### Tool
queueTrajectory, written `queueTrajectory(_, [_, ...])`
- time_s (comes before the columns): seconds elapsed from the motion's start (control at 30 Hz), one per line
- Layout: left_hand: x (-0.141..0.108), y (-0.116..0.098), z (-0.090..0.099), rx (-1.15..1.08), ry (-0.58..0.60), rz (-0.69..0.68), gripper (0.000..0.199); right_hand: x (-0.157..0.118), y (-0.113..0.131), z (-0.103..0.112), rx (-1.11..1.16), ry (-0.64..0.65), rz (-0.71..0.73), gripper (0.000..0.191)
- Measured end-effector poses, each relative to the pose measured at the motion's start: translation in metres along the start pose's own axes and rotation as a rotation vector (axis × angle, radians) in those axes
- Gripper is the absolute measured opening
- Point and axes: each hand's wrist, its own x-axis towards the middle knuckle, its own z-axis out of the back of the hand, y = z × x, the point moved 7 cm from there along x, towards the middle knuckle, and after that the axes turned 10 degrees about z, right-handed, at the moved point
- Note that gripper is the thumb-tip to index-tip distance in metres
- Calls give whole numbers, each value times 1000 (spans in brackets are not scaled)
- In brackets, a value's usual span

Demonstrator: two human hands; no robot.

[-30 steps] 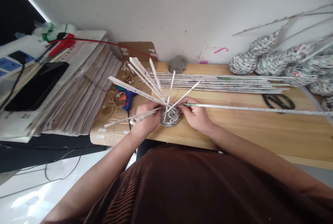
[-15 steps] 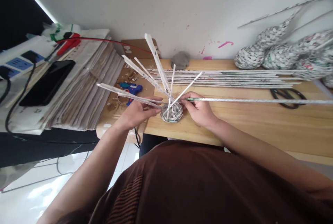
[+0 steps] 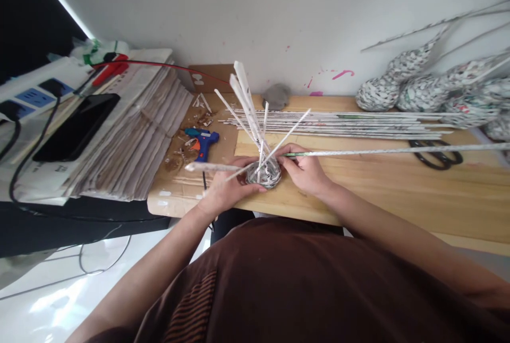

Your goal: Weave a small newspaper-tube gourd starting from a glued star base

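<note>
A small round basket (image 3: 269,177) woven from rolled newspaper sits near the front edge of the wooden table, between my hands. Several white paper spokes (image 3: 247,104) rise and fan out from it. My left hand (image 3: 228,188) wraps the basket's left side, thumb along the front and fingers behind the wall. A paper spoke (image 3: 211,166) leans out over that hand. At the basket's right rim my right hand (image 3: 303,169) pinches a long paper tube (image 3: 374,151) that stretches off to the right. The tube's end at the rim is hidden by my fingers.
Loose paper tubes (image 3: 342,124) lie in a row behind the basket. Black scissors (image 3: 436,154) rest to the right, with woven bottle-shaped pieces (image 3: 382,88) at the back. A blue glue gun (image 3: 206,144), a newspaper stack (image 3: 155,136) and a phone (image 3: 75,126) are left.
My left hand has moved right and closed around the basket's side. The left spokes have shifted, one pair swinging up beside the tall ones. My right hand keeps its pinch on the tube.
</note>
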Motion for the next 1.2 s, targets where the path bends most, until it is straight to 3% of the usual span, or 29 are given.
queueTrajectory(0.07, [-1, 2, 2, 4, -9, 5, 62, 0, 0, 0, -11, 10, 2, 9])
queueTrajectory(0.13, [0, 9, 6, -47, 64, 36, 64, -1, -2, -2, 4, 26, -4, 9])
queueTrajectory(0.27, [5, 25, 12, -174, 398, 125, 57, -2, -5, -4, 44, 35, -30, 8])
queueTrajectory(0.37, [22, 33, 30, -282, 275, 225, 42, -1, -5, -5, 64, 40, -31, 9])
queueTrajectory(0.43, [33, 30, 30, -318, 203, 253, 37, -1, -4, -5, 69, 39, -24, 9])
queueTrajectory(0.6, [53, 7, 3, -199, 303, 203, 32, 0, 0, -4, 17, 42, -11, 9])
queueTrajectory(0.73, [59, -6, -2, -57, 297, 111, 24, 0, 6, -4, -3, 67, 33, 11])
queueTrajectory(0.9, [54, -16, 1, 48, 151, 7, 15, -1, 10, -6, 28, 82, 39, 11])
queueTrajectory(1.07, [38, -15, 5, 6, 56, 39, 17, -3, 12, -9, 84, 123, 3, 18])
queueTrajectory(1.2, [25, -9, 9, -67, -28, 39, 15, -5, 12, -8, 103, 73, -43, 31])
